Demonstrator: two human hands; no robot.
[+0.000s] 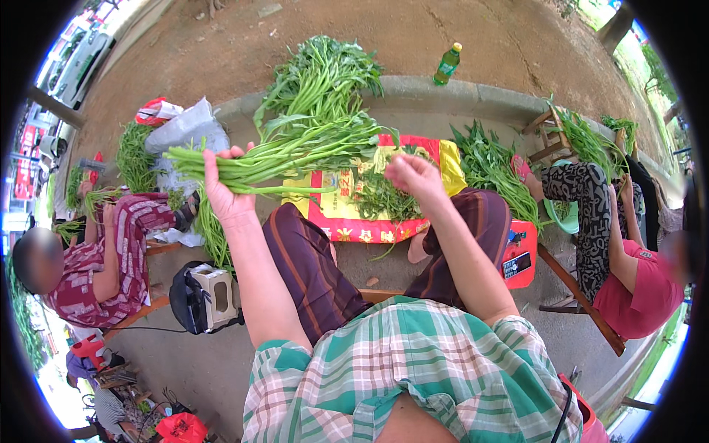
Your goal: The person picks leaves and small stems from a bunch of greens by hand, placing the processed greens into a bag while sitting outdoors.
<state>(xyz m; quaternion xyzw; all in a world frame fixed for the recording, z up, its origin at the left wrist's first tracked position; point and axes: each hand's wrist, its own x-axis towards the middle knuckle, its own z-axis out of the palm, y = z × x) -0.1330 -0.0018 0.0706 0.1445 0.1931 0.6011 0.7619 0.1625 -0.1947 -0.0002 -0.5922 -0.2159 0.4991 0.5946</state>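
Note:
My left hand (230, 191) grips a bunch of long green-stemmed leafy vegetables, which look like water spinach (299, 149), by the stem end. The leafy tips point right, towards my right hand (415, 176). That hand is raised just beyond the tips with its fingers curled together; whether a bit of leaf is between them is unclear. Below both hands a red and yellow printed sack (338, 219) lies spread on the ground in front of my knees. Loose leaves and trimmings (388, 196) are heaped on it. Past the held bunch lies a large pile of the same greens (327, 77).
A green drink bottle (447, 65) stands on the concrete curb (410, 91). More greens (493, 166) lie to the right. A phone (517, 264) rests on a red stool (523, 249). A black bag (188, 299) sits at left. People (637, 282) sit on either side.

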